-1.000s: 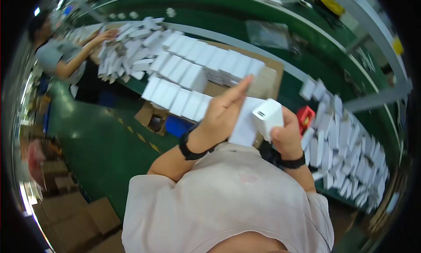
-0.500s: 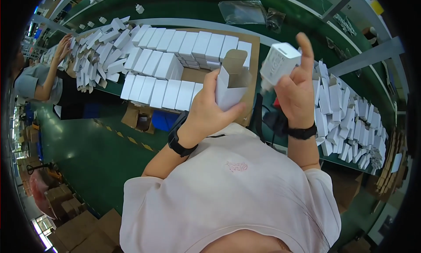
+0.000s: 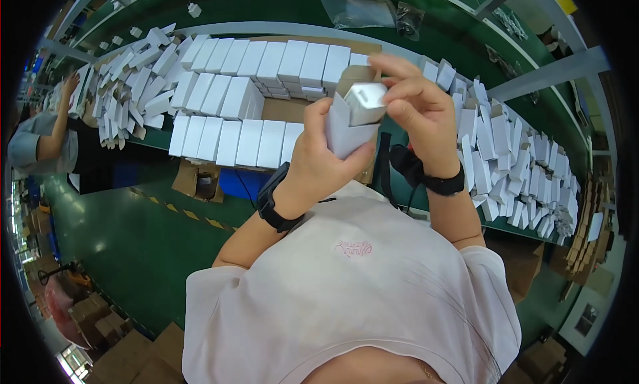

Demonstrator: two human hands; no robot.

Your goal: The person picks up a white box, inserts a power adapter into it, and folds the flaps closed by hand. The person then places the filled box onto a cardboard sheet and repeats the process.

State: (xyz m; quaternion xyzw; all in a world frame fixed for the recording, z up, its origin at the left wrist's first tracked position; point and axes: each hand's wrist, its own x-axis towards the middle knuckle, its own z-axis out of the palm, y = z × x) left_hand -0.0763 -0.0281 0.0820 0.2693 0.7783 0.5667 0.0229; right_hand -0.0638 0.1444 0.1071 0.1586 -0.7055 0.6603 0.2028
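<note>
In front of my chest, my left hand (image 3: pixel 318 144) is wrapped round a small white carton (image 3: pixel 347 132) with its top open. A brown inner flap stands up at the carton's far side. Partway inside the opening sits a white charger plug (image 3: pixel 367 99), its upper end with the port sticking out. My right hand (image 3: pixel 423 114) has its thumb and fingertips against the right side of that charger, the fingers bent. The charger's prongs are hidden in the carton.
A large cardboard box (image 3: pixel 283 110) holds rows of closed white cartons (image 3: pixel 219 138) ahead. Piles of open cartons lie left (image 3: pixel 136 84) and right (image 3: pixel 512 164) on the green bench. Plastic bags (image 3: pixel 359 10) lie behind. A co-worker (image 3: pixel 46 141) stands far left.
My right hand has brought the charger leftward from beside the carton into its open top. The left hand still holds the carton. The view has shifted slightly.
</note>
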